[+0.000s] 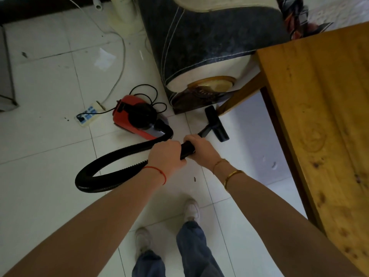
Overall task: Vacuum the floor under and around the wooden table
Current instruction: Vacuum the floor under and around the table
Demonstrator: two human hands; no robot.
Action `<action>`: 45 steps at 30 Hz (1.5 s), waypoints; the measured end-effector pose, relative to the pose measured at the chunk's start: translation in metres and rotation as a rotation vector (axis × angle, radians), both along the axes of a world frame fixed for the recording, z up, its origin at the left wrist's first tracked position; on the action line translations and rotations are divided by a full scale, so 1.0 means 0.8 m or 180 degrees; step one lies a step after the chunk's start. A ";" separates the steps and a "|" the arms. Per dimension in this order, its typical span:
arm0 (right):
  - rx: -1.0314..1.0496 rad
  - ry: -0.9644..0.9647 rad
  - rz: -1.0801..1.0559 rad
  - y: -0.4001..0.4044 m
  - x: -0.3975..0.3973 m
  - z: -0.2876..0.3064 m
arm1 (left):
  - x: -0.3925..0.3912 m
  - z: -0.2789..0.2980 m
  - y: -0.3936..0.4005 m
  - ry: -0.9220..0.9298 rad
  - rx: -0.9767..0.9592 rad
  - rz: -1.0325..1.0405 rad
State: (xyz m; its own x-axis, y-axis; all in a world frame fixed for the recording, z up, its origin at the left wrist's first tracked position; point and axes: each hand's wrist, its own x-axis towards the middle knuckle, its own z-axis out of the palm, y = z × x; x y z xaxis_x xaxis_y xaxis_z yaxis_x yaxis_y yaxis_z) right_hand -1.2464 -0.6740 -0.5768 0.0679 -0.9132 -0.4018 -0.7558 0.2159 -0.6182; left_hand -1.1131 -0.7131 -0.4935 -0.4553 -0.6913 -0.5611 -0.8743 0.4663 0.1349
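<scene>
A red and black canister vacuum (137, 118) sits on the white tiled floor (50, 152). Its black ribbed hose (107, 162) loops left and comes back to my hands. My left hand (166, 156) grips the hose end, and my right hand (201, 149) grips the black wand just ahead of it. The black floor nozzle (216, 123) rests on the tiles beside the wooden table's leg (239, 96). The wooden table (319, 116) fills the right side.
A dark and cream sofa arm (203, 52) stands behind the nozzle. A white power strip (88, 114) with cables lies left of the vacuum. A crumpled white scrap (104, 58) and dark specks lie on the tiles. My feet (191, 210) stand below my hands.
</scene>
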 end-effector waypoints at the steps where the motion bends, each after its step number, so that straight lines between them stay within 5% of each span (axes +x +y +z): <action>1: -0.0007 -0.0013 0.0003 -0.002 -0.002 0.000 | -0.002 0.000 -0.002 -0.0011 0.0012 0.0010; 18: -0.0028 -0.0503 0.0154 0.005 0.105 0.032 | 0.102 0.045 0.005 -0.0391 -0.0048 0.0052; 35: -0.0022 -0.0144 -0.0004 0.009 -0.002 0.018 | -0.007 0.021 0.006 -0.0165 -0.0062 -0.0165; 45: 0.0006 -0.0369 -0.0306 0.089 0.067 0.028 | 0.057 0.032 0.052 -0.0151 0.0116 -0.0531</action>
